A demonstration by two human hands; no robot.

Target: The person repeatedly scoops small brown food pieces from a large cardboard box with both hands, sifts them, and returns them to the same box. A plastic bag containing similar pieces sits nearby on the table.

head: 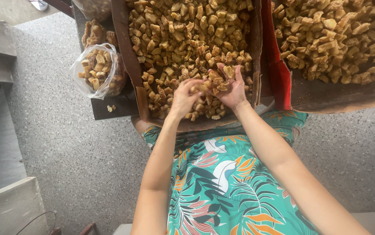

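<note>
cardboard box (128, 52) on the lap, heaped with fried golden-brown chunks (183, 30) | second box (326, 93) just beside, at right | clear bag (96, 69) of chunks at left on dark table (117, 106) | right hand (231, 89) palm up, fingers spread, cupping chunks | left hand (184, 96) fingers pinched on a chunk

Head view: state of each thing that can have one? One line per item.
Left hand: grip closed on some fried pieces.
Right hand: palm up, open, pieces resting on it.
Near cardboard box: open, filled with fried pieces.
Far cardboard box: open, filled likewise.
Clear plastic bag: mouth open, partly filled.
</note>
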